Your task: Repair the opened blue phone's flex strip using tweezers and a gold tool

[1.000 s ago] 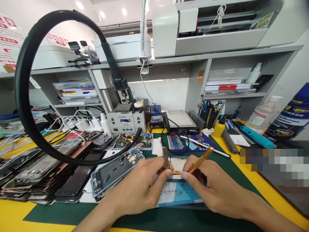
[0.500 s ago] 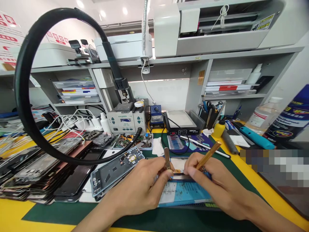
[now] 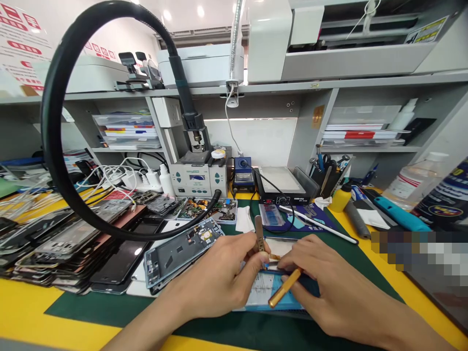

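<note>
My left hand (image 3: pixel 223 275) pinches a pair of metal tweezers (image 3: pixel 259 231), their flat end pointing up. My right hand (image 3: pixel 325 282) has a gold-coloured pen-like tool (image 3: pixel 285 288) between its fingers, the handle slanting down towards me; its tip is hidden. Between the hands lies an opened phone (image 3: pixel 281 247), partly covered by the fingers. A small orange-gold flex strip (image 3: pixel 275 257) shows at its inside, by the left fingertips. Under the phone is a light-blue pad (image 3: pixel 256 295) with dark marks.
On the left lie a bare phone frame (image 3: pixel 183 256) and a stack of phone parts (image 3: pixel 80 243). A black hose (image 3: pixel 53 122) loops from the hot-air station (image 3: pixel 197 179). Behind are a flat heating plate (image 3: pixel 280 183) and a white stick tool (image 3: pixel 321 225). Bottles (image 3: pixel 417 180) stand at right.
The gold tool has swung round in my right hand, its handle from up and right to down and left. My left hand keeps its pinch. The whole view has shifted slightly.
</note>
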A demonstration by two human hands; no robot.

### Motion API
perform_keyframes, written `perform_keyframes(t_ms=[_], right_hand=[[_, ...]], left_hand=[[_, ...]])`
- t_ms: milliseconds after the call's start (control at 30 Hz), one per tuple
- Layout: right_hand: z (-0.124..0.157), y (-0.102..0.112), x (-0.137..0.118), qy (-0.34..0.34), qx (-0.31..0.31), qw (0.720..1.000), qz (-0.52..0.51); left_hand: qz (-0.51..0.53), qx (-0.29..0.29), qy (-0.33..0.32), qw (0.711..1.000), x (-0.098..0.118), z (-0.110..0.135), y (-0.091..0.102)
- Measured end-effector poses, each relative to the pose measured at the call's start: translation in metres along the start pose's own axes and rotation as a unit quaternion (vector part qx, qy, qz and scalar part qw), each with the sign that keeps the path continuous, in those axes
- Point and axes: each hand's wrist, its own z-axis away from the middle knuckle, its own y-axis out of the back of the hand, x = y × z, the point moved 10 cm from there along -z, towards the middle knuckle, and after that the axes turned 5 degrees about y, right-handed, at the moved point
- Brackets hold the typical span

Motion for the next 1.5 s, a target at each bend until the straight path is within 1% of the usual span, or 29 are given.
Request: perform_keyframes(t_ms=[300,400,533,733,1100,1233,1367,1500], right_hand=[[0.003,-0.001,0.0,0.028,0.042,0.999,0.0],[0.003,-0.003,0.0,0.032,0.047,0.998,-0.004],[0.002,-0.003,0.0,0.031,0.049,0.998,-0.005],[0.001,-0.001,-0.008,0.053,0.075,0.996,0.016],[-0.001,-0.001,-0.016,0.104,0.149,0.982,0.042],[-0.001,-0.001,-0.015,0.101,0.153,0.982,0.045],[-0.002,0.0,-0.015,0.094,0.145,0.984,0.04],[-0.001,0.003,-0.017,0.097,0.164,0.981,0.043]], left_hand=[[-0.013,-0.013,0.021,1.0,-0.006,0.002,-0.003],[-0.02,-0.018,0.026,0.999,-0.007,0.002,-0.004],[-0.02,-0.018,0.021,0.999,-0.007,0.002,-0.003],[-0.031,-0.009,0.02,0.999,-0.006,0.002,-0.003],[-0.011,-0.004,-0.005,1.0,-0.003,0.001,-0.002],[-0.024,-0.006,0.006,1.0,-0.005,0.0,-0.003],[-0.016,-0.006,0.002,1.0,-0.003,0.001,-0.002],[-0.019,-0.009,0.005,1.0,-0.002,0.001,-0.002]])
